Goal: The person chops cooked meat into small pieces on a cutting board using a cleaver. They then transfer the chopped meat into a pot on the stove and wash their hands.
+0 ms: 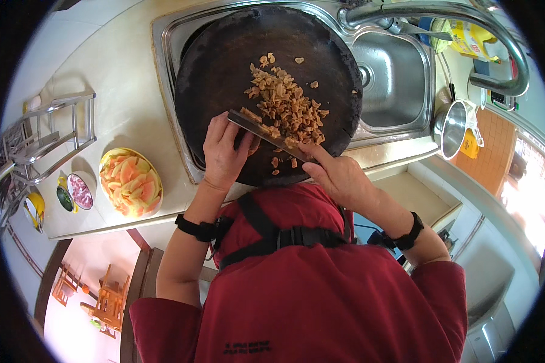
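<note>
A round dark chopping board [218,68] lies across the sink's left basin. Piled over its middle are chopped brown food pieces [281,100], with a few bits scattered apart. My right hand [338,174] grips a broad-bladed kitchen knife [268,134], its index finger reaching along the blade; the handle is hidden in my palm. The blade slants across the near side of the pile, seen almost along its spine. My left hand [227,152] is at the blade's far end, fingers bent and touching it. Whether food is held under those fingers is hidden.
A bowl of sliced orange-and-green produce [131,183], a bowl of pinkish meat [80,190] and a yellow-handled cup [65,197] stand left, by a metal rack [54,136]. Right are the bare steel basin [390,81], an arching faucet [472,22] and a metal pot [452,129].
</note>
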Demonstrator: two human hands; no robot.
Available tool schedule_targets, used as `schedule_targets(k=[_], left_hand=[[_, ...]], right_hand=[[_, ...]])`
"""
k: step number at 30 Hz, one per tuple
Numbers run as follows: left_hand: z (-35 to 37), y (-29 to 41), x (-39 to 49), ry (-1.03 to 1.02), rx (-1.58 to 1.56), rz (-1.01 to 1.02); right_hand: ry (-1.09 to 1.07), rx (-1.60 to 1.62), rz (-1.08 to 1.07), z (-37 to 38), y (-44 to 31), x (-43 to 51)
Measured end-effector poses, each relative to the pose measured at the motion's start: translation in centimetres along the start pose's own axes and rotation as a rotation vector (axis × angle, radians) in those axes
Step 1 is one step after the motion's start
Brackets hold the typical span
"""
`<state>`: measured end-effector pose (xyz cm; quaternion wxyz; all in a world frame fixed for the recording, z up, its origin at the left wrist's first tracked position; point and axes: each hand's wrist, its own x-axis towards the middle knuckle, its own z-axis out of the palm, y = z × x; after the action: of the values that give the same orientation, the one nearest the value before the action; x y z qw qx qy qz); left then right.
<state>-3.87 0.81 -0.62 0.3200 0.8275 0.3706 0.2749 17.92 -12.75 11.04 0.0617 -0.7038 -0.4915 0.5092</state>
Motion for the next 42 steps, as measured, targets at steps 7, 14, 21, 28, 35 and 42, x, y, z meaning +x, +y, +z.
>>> schedule_targets(k=[7,14,21,28,35,42], left_hand=[[0.1,-0.3,-0.1,-0.02,-0.062,-0.032],[0.1,0.7,0.1,0.05,-0.089,-0.078],[0.0,0.1,-0.1,0.019,0.001,-0.024],[-0.3,0.3,0.0,-0.007,-0.036,-0.062],[-0.2,0.4,-0.5,0.012,-0.008,-0.062],[0.1,-0.3,-0.8,0.012,-0.015,-0.099]], right_hand=[[0.172,0.028,-0.208,1.9,-2.6,8.2],[0.211,0.247,-0.263,-0.1,-0.7,6.5],[-0.02,-0.06,0.003,-0.5,-0.4,1.0],[0.165,0.031,-0.249,1.1,-2.3,8.9],[0.08,0.124,-0.176,-0.7,-0.1,3.7],[-0.085,-0.123,0.001,-0.9,-1.1,2.7]])
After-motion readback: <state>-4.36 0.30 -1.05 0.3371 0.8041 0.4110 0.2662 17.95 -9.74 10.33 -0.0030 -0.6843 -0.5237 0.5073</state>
